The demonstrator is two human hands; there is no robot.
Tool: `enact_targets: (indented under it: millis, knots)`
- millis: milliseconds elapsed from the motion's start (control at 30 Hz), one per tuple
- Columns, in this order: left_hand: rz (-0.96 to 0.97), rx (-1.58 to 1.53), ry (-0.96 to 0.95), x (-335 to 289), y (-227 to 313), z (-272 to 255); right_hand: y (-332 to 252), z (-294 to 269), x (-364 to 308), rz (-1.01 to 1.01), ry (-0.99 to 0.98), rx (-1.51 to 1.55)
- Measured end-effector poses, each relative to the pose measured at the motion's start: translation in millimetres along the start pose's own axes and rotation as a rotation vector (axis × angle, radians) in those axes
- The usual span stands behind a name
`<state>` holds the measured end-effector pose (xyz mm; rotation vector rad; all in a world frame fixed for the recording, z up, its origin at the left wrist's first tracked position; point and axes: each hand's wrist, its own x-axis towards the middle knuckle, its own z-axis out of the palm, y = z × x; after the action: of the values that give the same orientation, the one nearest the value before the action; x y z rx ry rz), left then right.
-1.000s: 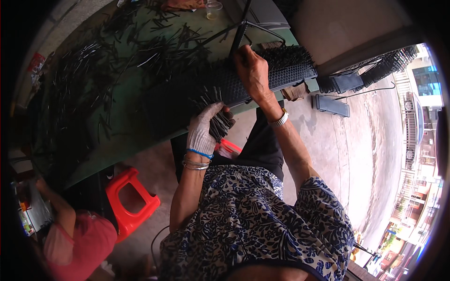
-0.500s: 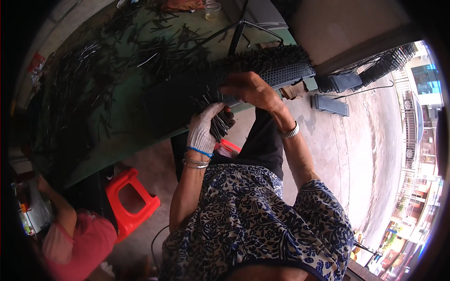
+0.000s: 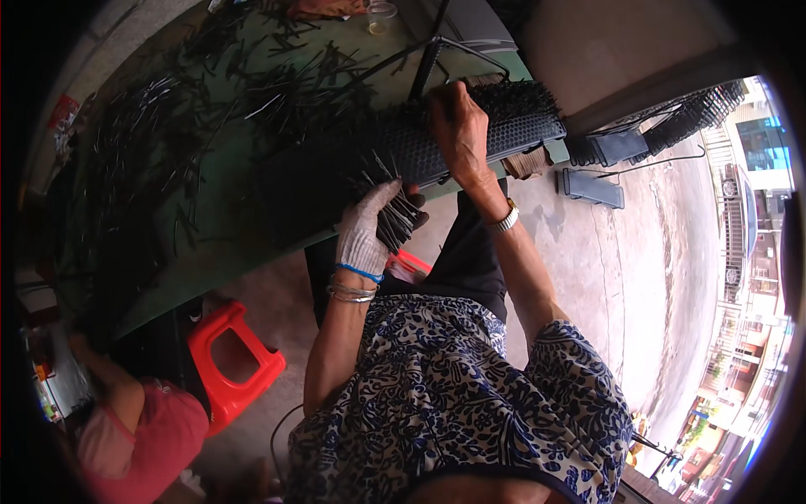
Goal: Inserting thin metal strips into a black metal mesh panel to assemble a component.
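Black perforated mat (image 3: 512, 134) lies at the near right edge of the counter (image 3: 227, 244), long and rectangular, rubbery-looking, a dense grid of small holes; its far strip bristles with upright dark pins.

Counter: green top, largest thing in view, runs from far right to near left. Littered with loose thin dark metal pins (image 3: 126, 168), thickest at the left, sparser toward the middle.

Concrete floor to the right, pale and bare-looking; a second black studded mat (image 3: 697, 118) and flat dark pieces lie on it, well apart from the work.

Red plastic stool (image 3: 231, 365), square with an open top, stands under the near counter edge. Another person in a pink top (image 3: 143, 441) sits at near left, one arm reaching to the counter's left end.

Right hand (image 3: 460, 130), bare, rests on the mat, fingers curled down onto its surface; whether they pinch a pin I cannot tell.

Left hand (image 3: 365, 231), in a pale knit glove, fingers closed around a bundle of pins (image 3: 395, 214), held just off the counter edge, near the mat.

Bangles at the left wrist, metal watch at the right.
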<state>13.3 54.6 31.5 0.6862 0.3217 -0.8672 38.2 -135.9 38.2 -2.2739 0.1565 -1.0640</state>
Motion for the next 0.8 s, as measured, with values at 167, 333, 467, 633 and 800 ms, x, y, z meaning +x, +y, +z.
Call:
enact_targets:
  millis: [167, 333, 467, 633, 800]
  knots:
    - [-0.012, 0.087, 0.024, -1, 1, -6, 3, 8, -3, 0.013, -0.028, -0.047]
    - [0.006, 0.114, 0.03, 0, 1, -5, 1, 3, -2, 0.045, -0.062, -0.024]
    - [-0.005, 0.122, 0.056, -1, -1, -3, 0, -1, -7, 0.096, -0.11, -0.023]
    - [0.006, 0.139, 0.046, 2, -5, -6, -4, 1, -6, 0.031, -0.17, -0.251]
    - [0.024, 0.145, 0.065, 2, -5, -2, -2, 4, -5, -0.015, -0.22, -0.364]
